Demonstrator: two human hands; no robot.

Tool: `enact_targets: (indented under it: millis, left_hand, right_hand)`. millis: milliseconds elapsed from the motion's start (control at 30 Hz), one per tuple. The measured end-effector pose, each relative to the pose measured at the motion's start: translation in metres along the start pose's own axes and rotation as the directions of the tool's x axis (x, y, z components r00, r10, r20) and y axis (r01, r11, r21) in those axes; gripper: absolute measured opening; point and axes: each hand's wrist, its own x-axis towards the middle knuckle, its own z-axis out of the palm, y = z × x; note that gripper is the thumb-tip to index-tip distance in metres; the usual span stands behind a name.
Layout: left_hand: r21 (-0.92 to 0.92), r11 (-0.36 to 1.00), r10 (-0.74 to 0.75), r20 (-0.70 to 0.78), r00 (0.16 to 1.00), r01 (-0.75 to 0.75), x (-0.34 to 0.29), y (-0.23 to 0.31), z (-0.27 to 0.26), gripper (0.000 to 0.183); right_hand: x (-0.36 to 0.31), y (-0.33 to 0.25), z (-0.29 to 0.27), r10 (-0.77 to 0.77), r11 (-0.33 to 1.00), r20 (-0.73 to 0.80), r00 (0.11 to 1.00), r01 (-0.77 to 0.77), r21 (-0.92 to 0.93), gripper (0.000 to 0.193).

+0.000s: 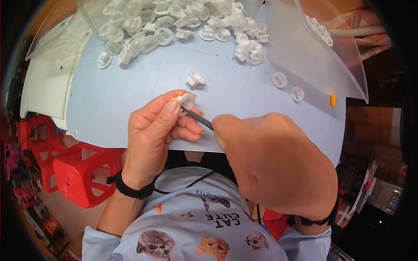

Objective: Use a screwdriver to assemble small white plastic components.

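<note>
Gripping, right hand [274,161]: fist closed around a thin dark tool [198,117], tip at the part.
Left hand [159,130]: thumb and fingers pinching a small white plastic part [187,102] just above the bench [117,95] edge.
Beyond: one loose white piece [195,79] near.
Far: heap of white pieces [183,21], clear plastic sheet [305,48] at right.

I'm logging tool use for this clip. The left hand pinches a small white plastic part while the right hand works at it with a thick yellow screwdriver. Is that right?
Not quite. The head view shows the right hand holding a thin dark metal pick, not a yellow screwdriver. The left hand does pinch a small white plastic part.
</note>
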Motion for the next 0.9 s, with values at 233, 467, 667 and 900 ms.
enact_targets:
  millis: [233,467,667,900]
  left_hand:
    - [0.075,0.997,0.037,-0.086,0.996,-0.030,-0.002,-0.004,0.006,0.039]
    - [0.052,0.998,0.044,-0.092,0.995,-0.039,-0.001,-0.002,0.007,0.039]
    - [-0.028,0.999,0.035,-0.049,0.998,-0.036,0.000,-0.004,0.001,0.035]
    - [0.056,0.998,0.042,-0.128,0.991,-0.035,-0.001,-0.003,0.009,0.037]
  right_hand:
    - [0.003,0.014,0.008,-0.028,0.990,-0.040,0.999,0.034,0.141,0.004]
    - [-0.004,0.009,0.005,0.006,0.992,0.000,1.000,-0.006,0.125,0.003]
    - [-0.002,0.007,0.006,0.003,0.999,-0.057,0.998,0.000,0.049,0.004]
    - [-0.003,-0.008,0.006,0.022,0.960,0.032,0.999,-0.012,-0.280,0.022]
